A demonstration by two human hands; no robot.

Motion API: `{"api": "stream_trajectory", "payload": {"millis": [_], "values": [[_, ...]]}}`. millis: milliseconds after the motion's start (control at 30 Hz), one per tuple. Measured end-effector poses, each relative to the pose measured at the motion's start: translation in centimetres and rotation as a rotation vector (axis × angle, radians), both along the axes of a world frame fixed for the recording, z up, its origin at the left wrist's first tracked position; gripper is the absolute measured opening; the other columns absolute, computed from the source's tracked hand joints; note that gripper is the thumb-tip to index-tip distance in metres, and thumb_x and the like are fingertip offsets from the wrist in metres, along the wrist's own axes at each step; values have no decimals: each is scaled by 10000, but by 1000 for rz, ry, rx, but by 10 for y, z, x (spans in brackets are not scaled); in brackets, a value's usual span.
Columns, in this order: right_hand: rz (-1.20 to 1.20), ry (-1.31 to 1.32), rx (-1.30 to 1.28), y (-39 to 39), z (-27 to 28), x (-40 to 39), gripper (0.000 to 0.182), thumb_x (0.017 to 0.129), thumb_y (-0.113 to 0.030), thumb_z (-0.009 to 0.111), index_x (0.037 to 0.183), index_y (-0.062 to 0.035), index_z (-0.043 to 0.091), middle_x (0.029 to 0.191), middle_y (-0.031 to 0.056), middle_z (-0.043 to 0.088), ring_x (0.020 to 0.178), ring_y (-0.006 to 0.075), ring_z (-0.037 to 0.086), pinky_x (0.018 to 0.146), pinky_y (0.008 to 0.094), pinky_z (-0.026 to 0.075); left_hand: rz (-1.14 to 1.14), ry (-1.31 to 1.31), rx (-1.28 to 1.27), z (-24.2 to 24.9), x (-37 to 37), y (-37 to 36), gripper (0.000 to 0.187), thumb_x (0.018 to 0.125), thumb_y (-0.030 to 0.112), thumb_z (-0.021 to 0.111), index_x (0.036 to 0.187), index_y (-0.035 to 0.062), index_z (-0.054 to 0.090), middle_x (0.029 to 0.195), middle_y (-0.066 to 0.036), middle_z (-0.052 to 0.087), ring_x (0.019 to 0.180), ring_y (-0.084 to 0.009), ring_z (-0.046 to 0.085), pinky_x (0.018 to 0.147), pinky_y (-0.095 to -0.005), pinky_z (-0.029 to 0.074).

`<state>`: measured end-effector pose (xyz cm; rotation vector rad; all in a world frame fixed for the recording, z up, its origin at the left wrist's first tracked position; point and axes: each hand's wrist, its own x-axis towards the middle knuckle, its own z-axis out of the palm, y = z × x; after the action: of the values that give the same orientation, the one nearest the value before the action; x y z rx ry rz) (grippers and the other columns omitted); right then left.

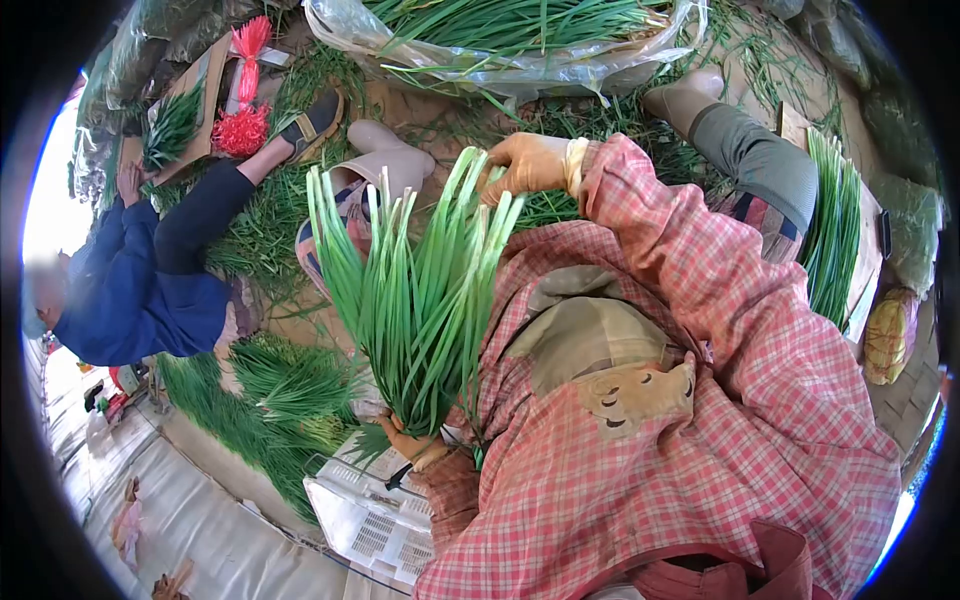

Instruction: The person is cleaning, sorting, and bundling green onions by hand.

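Observation:
A thick bunch of garlic chives (415,300) stands upright in front of my torso, its pale cut stem ends fanned out at the top. My left hand (415,445), in an orange-tan glove, is wrapped round the leafy lower end, partly hidden by the leaves. At the upper right edge of the bunch, my gloved right hand (530,165) has its fingers curled against the stem ends. Its fingertips are partly hidden behind the stems. Beneath my left hand is a white plastic crate (365,515).
A clear plastic wrap (480,65) holds more chives ahead. Loose chive piles (290,375) lie on the left. A co-worker in a blue jacket (150,285) sits there, near red ties (241,130). More chives (832,230) lie on a board at right.

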<state>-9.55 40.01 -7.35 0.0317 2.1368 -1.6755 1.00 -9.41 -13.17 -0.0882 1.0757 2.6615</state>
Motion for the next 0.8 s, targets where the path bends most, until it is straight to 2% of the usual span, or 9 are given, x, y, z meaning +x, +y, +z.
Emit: {"api": "stream_trajectory", "payload": {"millis": [33,133,333,400,567,700,733,767,800], "values": [[49,-37,-18,3,-3,0,312,690,-312,699,879,-68,656,777,63,639,752,151,578,695,298,441,-250,52,297,6,-8,12,295,946,275,350,1078,26,440,988,-73,588,884,-187,557,839,-342,453],[219,-125,-170,12,-2,9,204,702,-239,695,793,-66,636,740,27,612,712,121,549,654,291,429,402,-515,-462,55,0,66,298,948,286,343,1059,34,457,945,-55,590,834,-179,562,804,-328,468],[311,-3,60,4,9,9,137,755,-160,659,790,-40,605,718,10,583,667,84,516,603,266,430,174,-252,-671,15,6,30,257,906,193,434,1109,34,447,1007,-66,589,867,-196,573,804,-336,475],[-100,128,-362,-3,14,14,111,789,-150,632,812,-43,614,732,-13,589,734,74,518,694,236,417,155,-252,-707,15,9,37,261,900,181,442,1115,34,444,1015,-69,586,874,-197,572,805,-337,475],[-373,260,-851,14,59,16,129,816,-146,599,883,-36,594,806,39,593,782,134,544,749,261,415,114,-250,-769,15,19,45,276,883,153,461,1131,34,437,1036,-77,580,891,-199,570,809,-339,475],[-530,503,-737,84,91,53,196,886,-203,483,938,-20,530,907,67,538,828,155,521,816,296,422,82,-236,-801,12,28,47,294,870,131,476,1144,33,431,1053,-83,575,905,-201,568,812,-340,475],[-625,547,-932,89,98,60,130,838,-135,565,917,-73,483,745,38,530,752,191,533,693,347,459,73,-229,-811,11,30,48,299,867,125,480,1147,33,429,1057,-85,573,908,-201,568,813,-341,475],[-661,588,-691,124,80,79,231,883,-238,495,954,-20,524,899,60,549,878,158,528,843,290,424,70,-221,-822,9,33,47,305,864,120,484,1150,33,428,1062,-86,572,912,-201,568,814,-341,475],[-585,607,-735,141,73,88,215,887,-193,499,1018,-31,551,885,46,580,864,164,551,823,316,436,57,-218,-834,9,32,48,310,860,114,487,1153,33,426,1066,-88,571,915,-202,567,815,-341,475]]}}
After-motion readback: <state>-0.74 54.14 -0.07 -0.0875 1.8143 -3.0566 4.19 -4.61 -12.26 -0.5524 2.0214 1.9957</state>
